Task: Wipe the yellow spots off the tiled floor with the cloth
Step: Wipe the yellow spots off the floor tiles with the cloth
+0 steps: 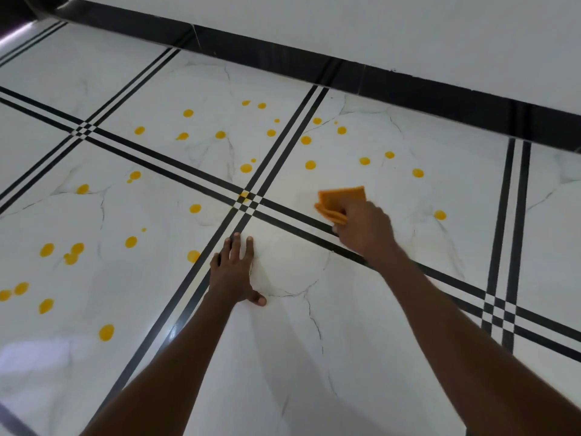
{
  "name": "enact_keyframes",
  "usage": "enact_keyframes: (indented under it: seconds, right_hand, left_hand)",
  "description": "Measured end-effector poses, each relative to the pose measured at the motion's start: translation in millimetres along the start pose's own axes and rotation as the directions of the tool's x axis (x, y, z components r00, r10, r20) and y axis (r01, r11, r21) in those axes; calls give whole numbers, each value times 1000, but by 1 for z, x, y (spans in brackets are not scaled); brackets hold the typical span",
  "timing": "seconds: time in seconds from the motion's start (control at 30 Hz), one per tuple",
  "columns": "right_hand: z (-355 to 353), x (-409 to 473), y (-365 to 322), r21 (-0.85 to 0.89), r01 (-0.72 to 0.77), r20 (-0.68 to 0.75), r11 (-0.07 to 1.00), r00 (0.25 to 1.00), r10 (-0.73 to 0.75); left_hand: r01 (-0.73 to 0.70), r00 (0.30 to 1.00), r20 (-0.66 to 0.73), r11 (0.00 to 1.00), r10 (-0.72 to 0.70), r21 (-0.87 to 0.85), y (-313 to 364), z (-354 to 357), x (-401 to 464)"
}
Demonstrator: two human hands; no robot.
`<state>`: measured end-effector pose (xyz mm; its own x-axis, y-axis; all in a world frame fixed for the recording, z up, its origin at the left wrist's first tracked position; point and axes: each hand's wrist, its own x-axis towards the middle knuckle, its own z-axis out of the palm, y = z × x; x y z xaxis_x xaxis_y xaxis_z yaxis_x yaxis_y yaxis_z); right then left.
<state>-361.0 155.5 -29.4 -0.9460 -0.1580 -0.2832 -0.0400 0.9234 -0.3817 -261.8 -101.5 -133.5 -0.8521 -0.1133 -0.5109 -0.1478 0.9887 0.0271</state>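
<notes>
Several yellow spots dot the white marble-look tiled floor, mostly on the left and far tiles. One lone spot lies right of my right hand. My right hand presses a folded orange cloth onto the floor just beyond a black double line. My left hand lies flat on the floor with fingers spread, holding nothing, nearer to me than the crossing of the black lines. A small yellow mark sits on that crossing.
A black skirting strip runs along the foot of a white wall at the far side. A dark, shiny object shows at the top left corner. Black double lines divide the tiles.
</notes>
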Motion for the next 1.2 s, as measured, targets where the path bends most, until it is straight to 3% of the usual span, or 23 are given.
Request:
enact_keyframes:
  seconds: [0.07, 0.2, 0.33, 0.43, 0.5, 0.6, 0.7, 0.77, 0.83, 0.93, 1.0, 1.07, 1.2]
  right_hand:
    - [37, -12, 0, 9, 27, 61, 1000, 998, -27]
    - [112, -6, 36, -204, 154, -33, 967, 986, -164]
    - [134, 4, 71, -270, 174, -66, 947, 978, -199]
    - [131, -14, 108, -186, -81, -243, 979, 970, 34]
    - [119, -25, 157, -108, -316, -353, 942, 898, 261]
    - [82, -12, 222, 45, -539, -359, 841, 777, 517]
    - [58, 56, 228, 185, -627, -359, 757, 674, 646]
    - [64, 106, 190, 161, -548, -396, 821, 726, 562]
    - [92, 134, 125, 26, -366, -479, 930, 812, 333]
    - [132, 96, 30, -112, -49, -349, 992, 937, 7]
    - [142, 54, 21, -139, 83, -246, 987, 962, -115]
    - [138, 29, 63, -157, 42, -277, 987, 957, -85]
    - [93, 25, 185, -73, -368, -387, 927, 867, 313]
  left_hand:
    - [8, 1000, 26, 1000, -8, 19, 3, -3, 0]
    - [17, 999, -44, 998, -15, 54, 30, -22, 9]
    - [-132, 979, -154, 991, 132, 7, 56, -28, 39]
    - [-139, 988, -66, 990, 139, 11, 52, -29, 61]
    - [-149, 988, -41, 988, 150, 44, 51, -28, 70]
    - [-151, 987, -43, 985, 155, 87, 55, -27, 70]
    - [-146, 988, -35, 982, 151, 122, 59, -27, 72]
    - [-143, 988, -29, 977, 150, 156, 59, -27, 76]
    - [-136, 989, -24, 975, 143, 174, 58, -26, 77]
    - [-127, 991, -20, 977, 132, 172, 58, -26, 74]
    - [-125, 991, -28, 979, 131, 164, 56, -27, 72]
    - [-130, 989, -49, 982, 138, 139, 54, -27, 71]
    - [-143, 987, -56, 983, 150, 113, 53, -26, 69]
